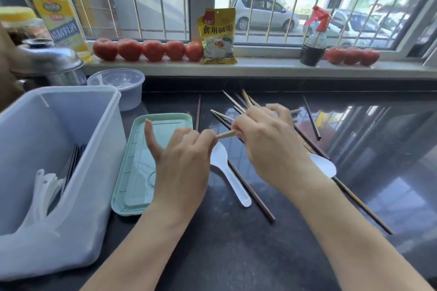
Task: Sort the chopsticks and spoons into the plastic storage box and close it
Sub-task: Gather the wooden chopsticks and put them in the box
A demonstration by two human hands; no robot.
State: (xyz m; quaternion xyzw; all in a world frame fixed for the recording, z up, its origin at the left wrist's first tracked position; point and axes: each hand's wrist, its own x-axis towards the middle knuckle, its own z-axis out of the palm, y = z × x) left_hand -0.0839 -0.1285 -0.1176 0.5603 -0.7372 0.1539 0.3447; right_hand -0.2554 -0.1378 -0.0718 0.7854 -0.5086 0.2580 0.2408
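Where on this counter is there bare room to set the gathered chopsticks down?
Bare counter lies near the front edge between the forearms, and far right beyond the long chopstick. Crowded: the middle, where loose chopsticks and two white spoons lie beside the green lid and storage box.

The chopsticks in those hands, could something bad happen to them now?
Maybe. The right hand holds a fanned bundle of light chopsticks, so one might slip out. The left hand pinches only the bundle's end. Loose dark chopsticks and a white spoon lie under the arms and could get swept off the counter.
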